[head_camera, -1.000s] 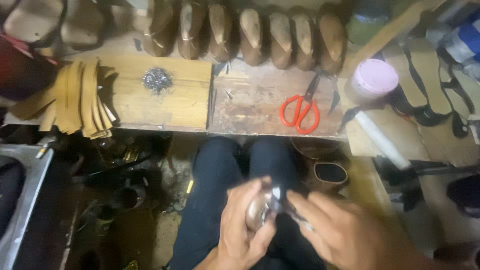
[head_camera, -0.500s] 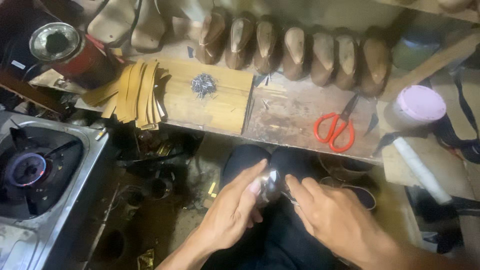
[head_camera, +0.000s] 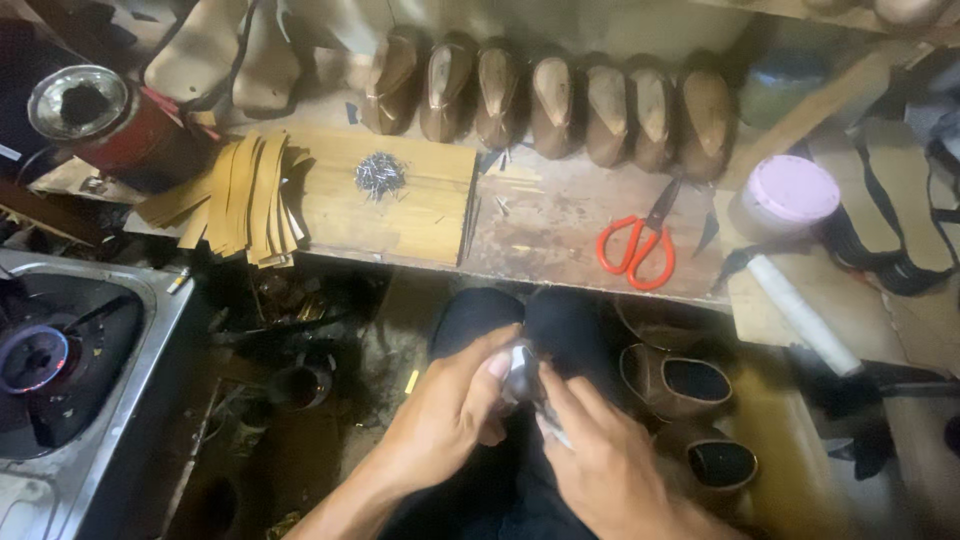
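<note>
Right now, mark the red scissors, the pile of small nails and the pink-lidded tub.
red scissors (head_camera: 636, 250), head view, on the red handle loops.
pile of small nails (head_camera: 380, 176), head view, middle of the heap on the wooden board.
pink-lidded tub (head_camera: 794, 190), head view, centre of the pink lid.

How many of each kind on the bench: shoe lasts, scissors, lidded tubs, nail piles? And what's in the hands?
Shoe lasts in the back row: 7
Red-handled scissors: 1
Tub with pink lid: 1
Pile of small nails: 1
Small shiny object held between left hand and right hand: 1, kind unclear
Total: 11
</note>
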